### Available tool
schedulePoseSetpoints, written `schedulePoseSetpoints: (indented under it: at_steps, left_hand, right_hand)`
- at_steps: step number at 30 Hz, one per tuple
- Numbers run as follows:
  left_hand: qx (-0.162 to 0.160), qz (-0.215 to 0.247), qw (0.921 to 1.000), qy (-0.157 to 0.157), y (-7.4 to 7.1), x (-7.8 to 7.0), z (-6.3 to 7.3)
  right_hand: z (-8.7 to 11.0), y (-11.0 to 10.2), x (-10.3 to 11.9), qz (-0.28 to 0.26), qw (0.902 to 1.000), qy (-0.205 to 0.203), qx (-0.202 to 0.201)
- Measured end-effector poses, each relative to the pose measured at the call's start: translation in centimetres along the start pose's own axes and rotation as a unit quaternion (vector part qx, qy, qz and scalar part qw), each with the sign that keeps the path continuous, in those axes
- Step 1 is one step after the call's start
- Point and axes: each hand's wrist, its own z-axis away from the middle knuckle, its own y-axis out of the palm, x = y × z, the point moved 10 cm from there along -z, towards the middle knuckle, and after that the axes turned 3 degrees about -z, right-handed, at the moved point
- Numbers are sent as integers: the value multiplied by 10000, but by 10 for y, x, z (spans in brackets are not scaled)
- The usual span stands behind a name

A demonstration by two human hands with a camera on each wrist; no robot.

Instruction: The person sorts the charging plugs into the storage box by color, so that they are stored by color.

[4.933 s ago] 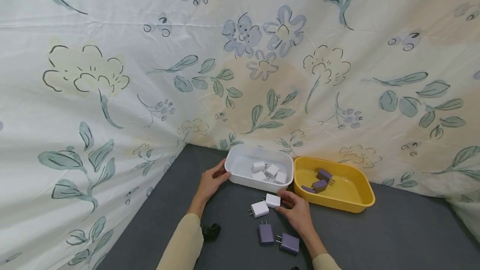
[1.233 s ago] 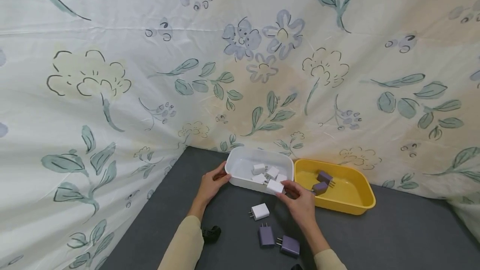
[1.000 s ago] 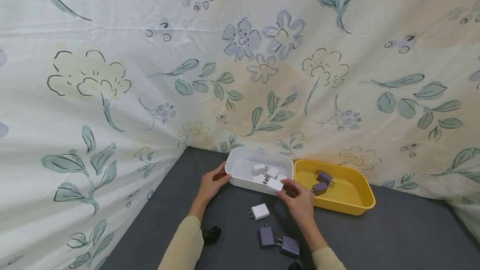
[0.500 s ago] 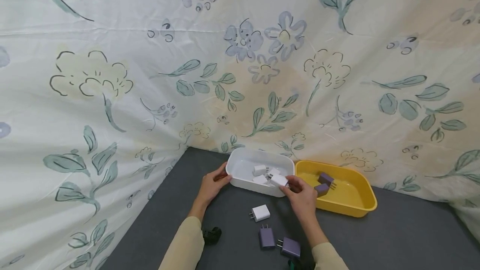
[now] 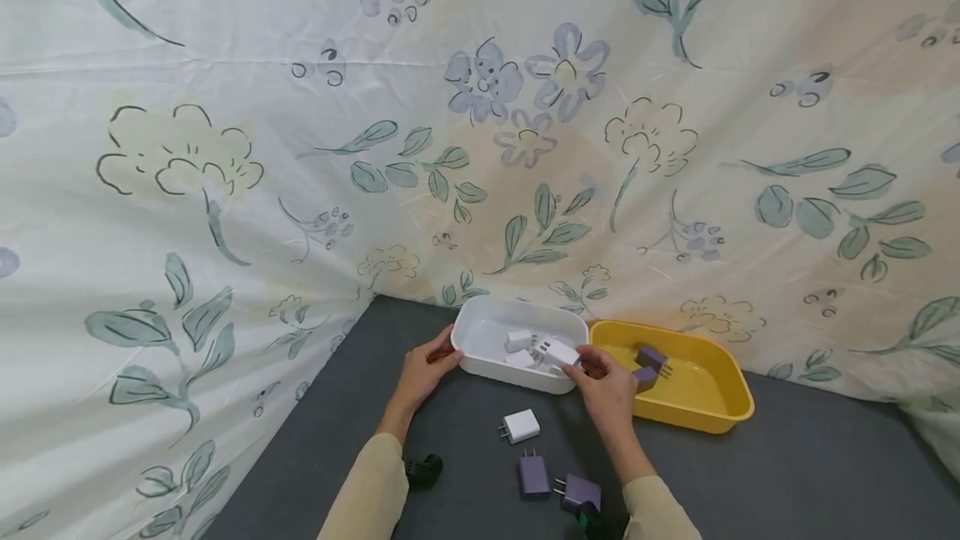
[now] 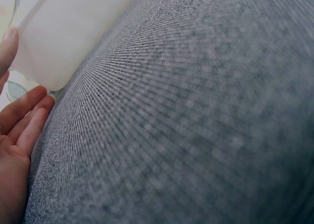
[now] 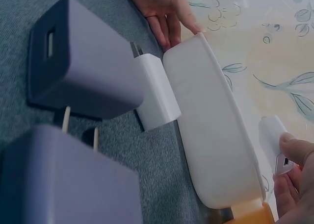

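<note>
My left hand (image 5: 423,369) touches the left end of a white bin (image 5: 487,363), its fingers and thumb lying relaxed against the outer corner. Over that bin's right part, my right hand (image 5: 609,386) pinches a white charger (image 5: 558,352) between thumb and fingers. Its prongs point left, and the right wrist view shows a port in the end of this charger (image 7: 271,138) beside the thumb. Beneath it, several white chargers (image 5: 519,341) lie in the bin, partly hidden. Another white charger (image 5: 521,426) rests on the table, in front of the bin.
A yellow bin (image 5: 701,390) stands right beside the white one, with purple chargers (image 5: 651,357) inside, partly behind my right hand. Nearer me on the dark table (image 5: 300,473) lie a purple charger (image 5: 533,475) and a second purple charger (image 5: 580,492). Patterned cloth (image 5: 420,215) hangs behind.
My right hand has lifted the white charger from the table, carried it up over the white bin, and shifted slightly right. My left hand has stayed at the bin's left end.
</note>
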Motion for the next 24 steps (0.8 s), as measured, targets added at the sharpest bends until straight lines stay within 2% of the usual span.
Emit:
schedulePoseSetpoints:
  at_steps: [5, 12, 24]
  left_hand:
    - [10, 32, 10000, -13, 0, 1, 0]
    - [-308, -39, 9995, -52, 5, 40, -16]
    - [-356, 46, 9993, -44, 5, 41, -17]
  right_hand:
    - [-1, 2, 1, -93, 10000, -18, -10]
    - [0, 9, 2, -118, 9999, -34, -24]
    - [2, 9, 4, -339, 9991, -212, 160]
